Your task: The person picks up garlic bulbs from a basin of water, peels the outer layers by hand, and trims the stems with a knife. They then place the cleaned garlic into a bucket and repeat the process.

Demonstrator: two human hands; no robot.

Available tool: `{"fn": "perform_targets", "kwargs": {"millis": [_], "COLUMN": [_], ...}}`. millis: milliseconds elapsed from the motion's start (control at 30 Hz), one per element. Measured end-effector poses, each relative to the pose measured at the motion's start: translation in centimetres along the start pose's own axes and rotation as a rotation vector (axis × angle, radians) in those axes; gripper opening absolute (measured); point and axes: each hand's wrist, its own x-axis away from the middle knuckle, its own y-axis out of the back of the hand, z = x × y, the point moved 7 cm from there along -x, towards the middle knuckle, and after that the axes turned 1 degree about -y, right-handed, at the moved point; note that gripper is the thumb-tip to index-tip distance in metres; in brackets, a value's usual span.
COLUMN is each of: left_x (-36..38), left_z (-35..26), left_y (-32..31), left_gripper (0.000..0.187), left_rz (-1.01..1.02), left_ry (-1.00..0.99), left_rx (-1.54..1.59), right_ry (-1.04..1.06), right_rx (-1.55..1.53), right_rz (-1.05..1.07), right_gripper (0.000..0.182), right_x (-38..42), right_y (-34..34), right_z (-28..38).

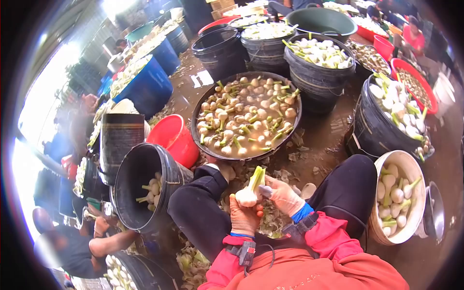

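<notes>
- Red clothing point(295, 270) lies nearest, its sleeves reaching forward to straps on both wrists; dark trousers point(198, 212) cover the bent legs to either side.
- Between the knees, the left hand point(245, 217) supports a white bulb point(247, 197) with a pale green stem, its fingers curled around the bulb's underside.
- Just right of it, the right hand point(284, 195), in a pale covering, has its fingers closed in at the stem's base; a small grey piece shows by the thumb, too small to identify.
- Loose peelings point(273, 220) litter the floor below and around the hands.
- Beyond them stands a wide dark basin point(194, 121) of brown water, crowded with stemmed bulbs point(241, 118).
- To the left, a black bucket point(126, 186) tilts its mouth toward the person, a few bulbs inside; a red tub point(173, 140) sits between it and the basin.
- To the right, a white bucket point(419, 205) holds more bulbs, beside a metal bowl point(438, 212).
- Farther right, a dark bucket point(366, 128) is heaped with bulbs.
- Near left, another person point(72, 256) sits low, partly blurred.
</notes>
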Motion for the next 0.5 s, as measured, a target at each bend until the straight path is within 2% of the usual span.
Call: {"fn": "perform_targets", "kwargs": {"millis": [33, 67, 100, 167, 200, 233, 300, 333, 367, 433, 500], "left_x": [0.1, 0.2, 0.2, 0.9, 1.0, 1.2, 1.6, 1.3, 1.0, -0.1, 0.2], "left_z": [-0.1, 0.1, 0.6, -1.1, -1.5, -2.0, -3.0, -3.4, -3.7, -3.6, -3.1], "left_y": [-0.6, -1.4, -1.5, -2.4, -2.1, -2.0, -1.2, -0.4, 0.0, 2.0, 1.8], "left_gripper": [0.062, 0.066, 0.066, 0.081, 0.095, 0.088, 0.075, 0.062, 0.062, 0.056, 0.053], "left_rz": [0.144, 0.29, 0.294, 0.274, 0.227, 0.144, 0.102, -0.024, -0.031, -0.247, -0.215], "left_ry": [-0.016, -0.032, -0.02, -0.502, -0.525, -0.528, -0.594, -0.557, -0.56, -0.416, -0.395], "left_rx": [-0.085, -0.167, -0.175, -0.792, -0.732, -0.677, -0.535, -0.413, -0.415, -0.357, -0.43], "right_ry": [-0.017, 0.003, 0.011, 0.004, -0.022, -0.021, 0.059, 0.02, 0.015, 0.012, 0.087], "right_rx": [0.037, -0.05, -0.057, 0.026, 0.124, 0.121, -0.05, 0.003, 0.0, -0.115, -0.129], "right_rz": [0.01, -0.067, -0.078, -0.289, -0.268, -0.27, -0.165, -0.159, -0.156, -0.049, -0.078], "right_gripper": [0.037, 0.037, 0.037, 0.035, 0.033, 0.033, 0.032, 0.033, 0.033, 0.035, 0.034], "right_x": [0.0, 0.2, 0.3, 0.6, 0.6, 0.5, 0.5, 0.9, 0.9, 0.6, 0.3], "right_y": [0.4, 1.2, 1.0, 2.1, 2.2, 2.5, 1.9, 1.4, 1.2, 0.3, 0.6], "right_z": [-0.6, -1.0, -0.6, 0.1, -0.1, -0.4, -0.6, -0.4, -0.8, -1.6, -1.0]}}
